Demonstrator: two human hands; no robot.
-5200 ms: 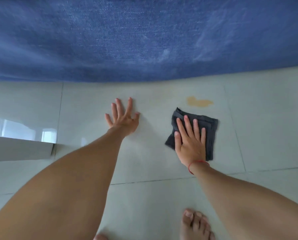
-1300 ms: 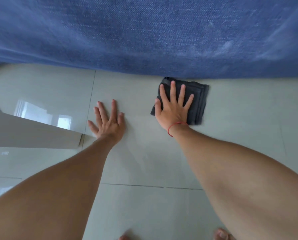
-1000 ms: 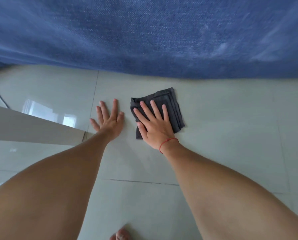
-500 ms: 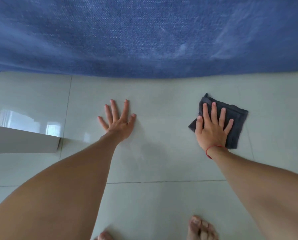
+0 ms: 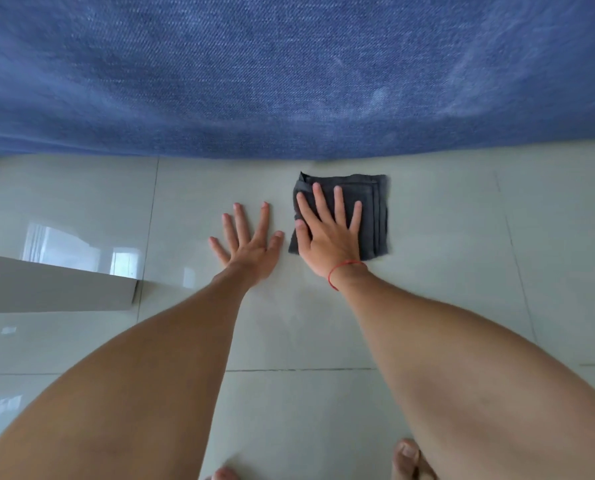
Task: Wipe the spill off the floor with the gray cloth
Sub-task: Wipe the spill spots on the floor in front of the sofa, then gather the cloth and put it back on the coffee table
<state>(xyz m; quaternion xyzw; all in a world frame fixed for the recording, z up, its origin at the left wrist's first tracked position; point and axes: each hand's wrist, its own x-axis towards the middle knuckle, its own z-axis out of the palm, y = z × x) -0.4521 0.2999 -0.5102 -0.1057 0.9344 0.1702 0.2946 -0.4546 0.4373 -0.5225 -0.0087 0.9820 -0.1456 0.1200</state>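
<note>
Right hand (image 5: 327, 237) is lying flat, fingers spread, pinning the folded dark gray cloth (image 5: 374, 216) to pale floor tile (image 5: 445, 271) beside the blue denim-like fabric edge (image 5: 289, 81). Left hand (image 5: 251, 244) is splayed just beside it, gripping nothing. No stain showing, so probably finishing.

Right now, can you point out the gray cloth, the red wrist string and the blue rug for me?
gray cloth (image 5: 375, 216): head view, bare right part beside the fingers.
red wrist string (image 5: 341, 266): head view, strand across the right wrist.
blue rug (image 5: 289, 74): head view, middle of its weave.
</note>
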